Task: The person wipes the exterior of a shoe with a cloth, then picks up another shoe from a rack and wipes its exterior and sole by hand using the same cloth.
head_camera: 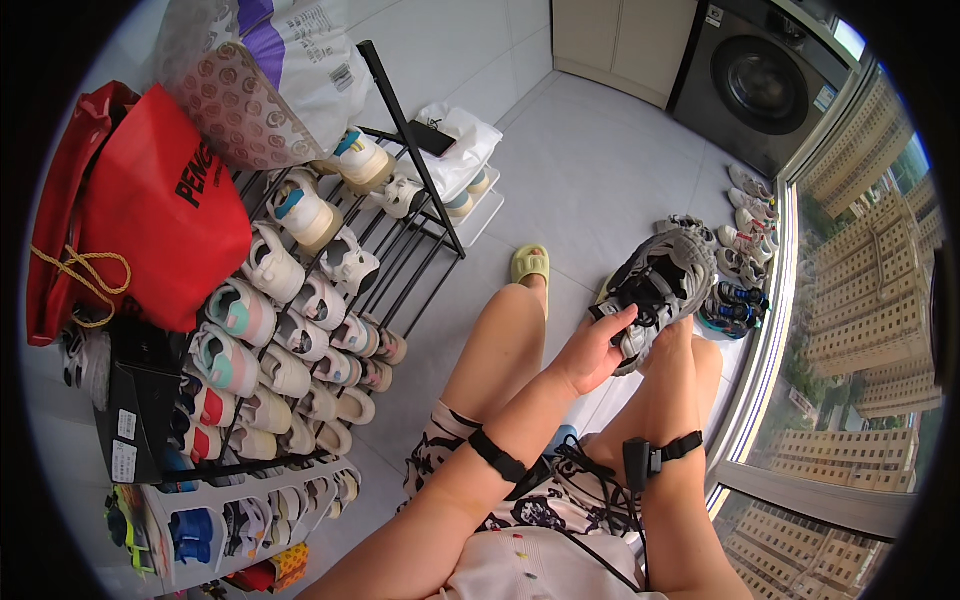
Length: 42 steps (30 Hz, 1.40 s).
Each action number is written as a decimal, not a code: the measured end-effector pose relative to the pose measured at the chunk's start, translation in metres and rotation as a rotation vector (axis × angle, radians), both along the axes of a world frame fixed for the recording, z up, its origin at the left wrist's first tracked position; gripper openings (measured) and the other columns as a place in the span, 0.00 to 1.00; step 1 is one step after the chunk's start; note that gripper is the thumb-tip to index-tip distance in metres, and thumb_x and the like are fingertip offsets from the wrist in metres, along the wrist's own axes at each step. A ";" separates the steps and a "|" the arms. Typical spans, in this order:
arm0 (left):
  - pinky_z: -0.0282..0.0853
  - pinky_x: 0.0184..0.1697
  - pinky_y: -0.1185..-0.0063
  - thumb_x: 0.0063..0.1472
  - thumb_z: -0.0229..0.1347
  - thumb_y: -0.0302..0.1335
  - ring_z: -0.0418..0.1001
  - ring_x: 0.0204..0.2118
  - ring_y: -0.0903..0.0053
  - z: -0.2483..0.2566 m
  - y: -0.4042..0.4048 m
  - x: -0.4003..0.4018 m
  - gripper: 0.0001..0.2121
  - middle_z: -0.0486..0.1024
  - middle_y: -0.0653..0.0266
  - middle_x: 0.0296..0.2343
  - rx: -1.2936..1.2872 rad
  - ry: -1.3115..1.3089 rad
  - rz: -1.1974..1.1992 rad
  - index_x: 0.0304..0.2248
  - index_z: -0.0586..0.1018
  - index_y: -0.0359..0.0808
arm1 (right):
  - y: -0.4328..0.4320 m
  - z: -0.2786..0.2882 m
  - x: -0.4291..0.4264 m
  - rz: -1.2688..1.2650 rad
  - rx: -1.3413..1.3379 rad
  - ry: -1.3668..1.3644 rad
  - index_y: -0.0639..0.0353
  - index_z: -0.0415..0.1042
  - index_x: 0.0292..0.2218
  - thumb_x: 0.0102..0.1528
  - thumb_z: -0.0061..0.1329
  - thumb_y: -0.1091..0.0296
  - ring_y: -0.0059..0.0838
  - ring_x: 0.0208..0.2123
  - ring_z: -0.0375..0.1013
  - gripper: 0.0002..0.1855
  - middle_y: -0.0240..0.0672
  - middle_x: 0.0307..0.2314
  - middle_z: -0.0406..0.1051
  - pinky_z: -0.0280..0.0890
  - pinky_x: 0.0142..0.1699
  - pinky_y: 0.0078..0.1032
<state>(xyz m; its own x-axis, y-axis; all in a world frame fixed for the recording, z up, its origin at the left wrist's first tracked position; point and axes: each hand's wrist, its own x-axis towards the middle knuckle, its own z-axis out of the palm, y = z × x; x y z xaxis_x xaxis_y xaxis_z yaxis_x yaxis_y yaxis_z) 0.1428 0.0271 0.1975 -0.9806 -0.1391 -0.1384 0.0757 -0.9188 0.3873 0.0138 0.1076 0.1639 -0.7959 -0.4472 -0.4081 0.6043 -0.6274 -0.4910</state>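
A grey and white sneaker (664,281) with black laces is held up over my lap, its opening facing me. My left hand (596,352) grips it at the toe and tongue end, with the thumb on top by the laces. Beneath the shoe is my right hand (670,331), mostly hidden by it; its fingers cannot be seen, but the wrist meets the shoe's underside. Just behind the held shoe, part of another grey shoe (686,223) shows on the floor.
On my left stands a black metal shoe rack (409,139) full of shoes, with a red bag (157,217) on top. A white plastic rack (202,499) sits below it. Several shoes (750,232) line the window (847,300). A washing machine (757,79) is at the back.
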 end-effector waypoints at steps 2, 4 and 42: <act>0.63 0.51 0.76 0.61 0.50 0.28 0.66 0.47 0.76 0.004 0.004 -0.001 0.19 0.68 0.62 0.45 0.058 0.019 -0.037 0.50 0.64 0.32 | 0.010 -0.009 -0.003 -0.010 -0.002 -0.014 0.63 0.67 0.45 0.57 0.39 0.65 0.38 0.40 0.72 0.16 0.41 0.40 0.71 0.69 0.46 0.37; 0.62 0.52 0.75 0.61 0.50 0.30 0.67 0.47 0.74 0.004 0.010 -0.003 0.20 0.69 0.61 0.44 0.105 0.030 -0.037 0.50 0.65 0.32 | 0.014 -0.019 -0.005 0.004 0.005 -0.029 0.63 0.67 0.45 0.57 0.39 0.65 0.38 0.40 0.72 0.16 0.41 0.40 0.71 0.69 0.46 0.37; 0.61 0.53 0.75 0.61 0.46 0.39 0.66 0.49 0.72 0.011 -0.027 0.029 0.22 0.68 0.60 0.46 0.269 0.115 0.217 0.50 0.65 0.34 | -0.037 -0.036 0.002 0.164 -0.032 0.081 0.64 0.68 0.45 0.56 0.36 0.67 0.37 0.42 0.71 0.17 0.41 0.41 0.71 0.65 0.50 0.36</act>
<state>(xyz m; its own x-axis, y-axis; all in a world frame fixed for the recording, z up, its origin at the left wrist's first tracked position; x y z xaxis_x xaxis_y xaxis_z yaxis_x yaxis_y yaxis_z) 0.1719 -0.0003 0.2087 -0.9434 -0.3197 -0.0884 0.3096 -0.9443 0.1116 0.0154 0.0710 0.1276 -0.7412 -0.5853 -0.3288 0.6589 -0.5403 -0.5234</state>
